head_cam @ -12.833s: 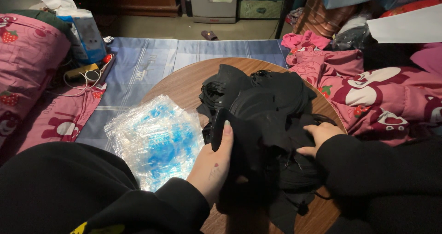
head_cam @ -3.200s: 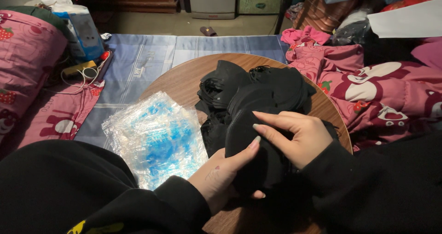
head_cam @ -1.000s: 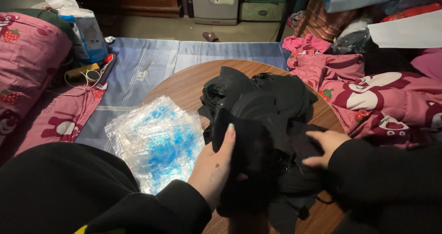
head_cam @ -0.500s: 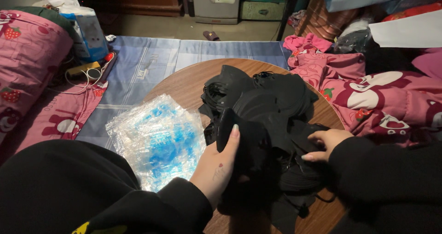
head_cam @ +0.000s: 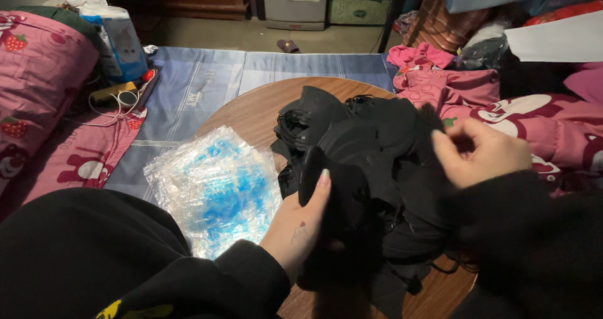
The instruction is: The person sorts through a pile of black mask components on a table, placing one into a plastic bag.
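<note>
Left hand (head_cam: 300,228) grips the black mask pile (head_cam: 370,162) – fingers wrapped round its near-left edge; right hand (head_cam: 483,152), fingers loosely curled and empty, hovers above the pile's right side.

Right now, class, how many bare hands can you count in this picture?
2. The left hand rests against the pile of black fabric pieces on the round wooden table; the right hand is raised above the pile's right side.

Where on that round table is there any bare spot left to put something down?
Bare wood shows on the round table along its far left edge, between the black mask pile and the clear plastic bags. A sliver shows at the near right rim. The middle is crowded, both hands there.
</note>
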